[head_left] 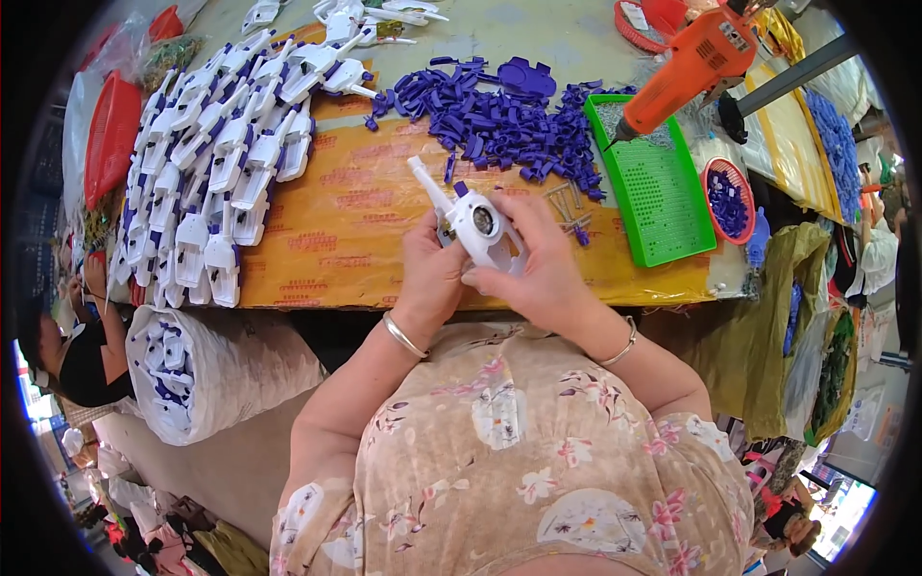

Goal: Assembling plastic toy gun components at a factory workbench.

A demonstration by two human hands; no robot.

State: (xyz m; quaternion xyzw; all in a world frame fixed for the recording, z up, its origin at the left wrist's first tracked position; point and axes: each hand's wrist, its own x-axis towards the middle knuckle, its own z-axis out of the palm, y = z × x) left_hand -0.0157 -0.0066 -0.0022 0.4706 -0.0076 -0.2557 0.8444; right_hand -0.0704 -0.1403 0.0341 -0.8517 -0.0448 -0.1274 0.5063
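Note:
Between my two hands, above the table's front edge, is a white plastic housing (pixel 477 252) with a long thin neck, a purple tab and a dark round piece set in its face. My left hand (pixel 429 274) grips its left side, thumb toward the body of the part. Around its right side curl the fingers of my right hand (pixel 545 259), with the thumb along the lower edge. Just beyond lies a heap of small purple plastic pieces (pixel 480 110). A few metal-coloured pins or screws (pixel 565 200) rest right of my right hand.
Many white-and-purple housings (pixel 226 158) are piled at the left. A green tray (pixel 658 206) stands right, under a hanging orange power screwdriver (pixel 687 67). Beside it is a red basket (pixel 728 200) of purple pieces. A filled white sack (pixel 206 374) leans below left; another person (pixel 91 355) sits there.

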